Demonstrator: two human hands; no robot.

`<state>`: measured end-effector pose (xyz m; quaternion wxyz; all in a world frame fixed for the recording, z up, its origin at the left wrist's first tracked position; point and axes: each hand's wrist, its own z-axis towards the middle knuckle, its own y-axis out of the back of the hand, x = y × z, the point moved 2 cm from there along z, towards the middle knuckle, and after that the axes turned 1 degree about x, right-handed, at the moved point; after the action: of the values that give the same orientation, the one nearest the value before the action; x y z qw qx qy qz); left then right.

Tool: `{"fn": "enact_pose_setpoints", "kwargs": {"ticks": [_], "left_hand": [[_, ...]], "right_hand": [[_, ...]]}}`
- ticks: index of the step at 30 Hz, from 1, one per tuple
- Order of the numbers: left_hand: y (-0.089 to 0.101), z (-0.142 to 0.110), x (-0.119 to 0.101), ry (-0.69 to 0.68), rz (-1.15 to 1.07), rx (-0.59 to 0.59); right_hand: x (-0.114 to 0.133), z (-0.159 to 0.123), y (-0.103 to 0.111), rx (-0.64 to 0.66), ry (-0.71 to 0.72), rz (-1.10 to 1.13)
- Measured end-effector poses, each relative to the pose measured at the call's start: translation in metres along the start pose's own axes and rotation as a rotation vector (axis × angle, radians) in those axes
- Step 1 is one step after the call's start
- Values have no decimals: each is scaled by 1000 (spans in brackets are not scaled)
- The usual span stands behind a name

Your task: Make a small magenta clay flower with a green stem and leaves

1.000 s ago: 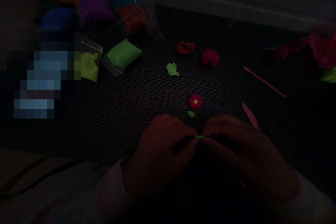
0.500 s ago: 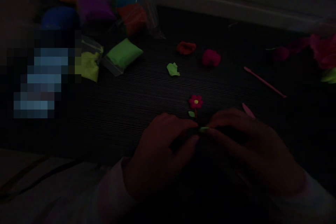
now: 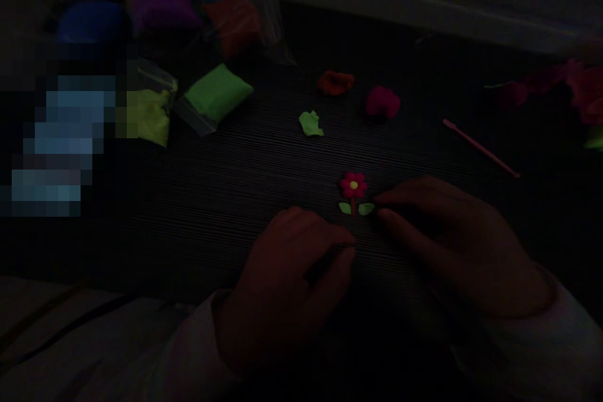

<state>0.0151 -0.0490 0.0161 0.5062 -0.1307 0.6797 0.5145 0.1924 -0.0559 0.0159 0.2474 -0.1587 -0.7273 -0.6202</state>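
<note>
Below and left of the flower (image 3: 353, 185), the left hand (image 3: 289, 270) shows no piece, thumb and forefinger slightly parted. The left leaf (image 3: 345, 208) and right leaf (image 3: 366, 209) now flank the flower's stem (image 3: 353, 205); joining, and any work left, I can't judge. Right of the flower, the right hand (image 3: 461, 245) has its fingertips at the right leaf's outer tip, pinching or not unclear; half a second ago it held that leaf lower.

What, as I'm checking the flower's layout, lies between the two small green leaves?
In the head view, the reddish-brown stem lies between the left leaf and the right leaf, below the pink-red flower head.
</note>
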Motion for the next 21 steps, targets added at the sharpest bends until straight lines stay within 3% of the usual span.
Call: {"fn": "enact_pose_setpoints", "kwargs": {"ticks": [21], "left_hand": [[-2,-1,1,2,8,22]], "right_hand": [[-1,1,-6,-29,190,-135]]}}
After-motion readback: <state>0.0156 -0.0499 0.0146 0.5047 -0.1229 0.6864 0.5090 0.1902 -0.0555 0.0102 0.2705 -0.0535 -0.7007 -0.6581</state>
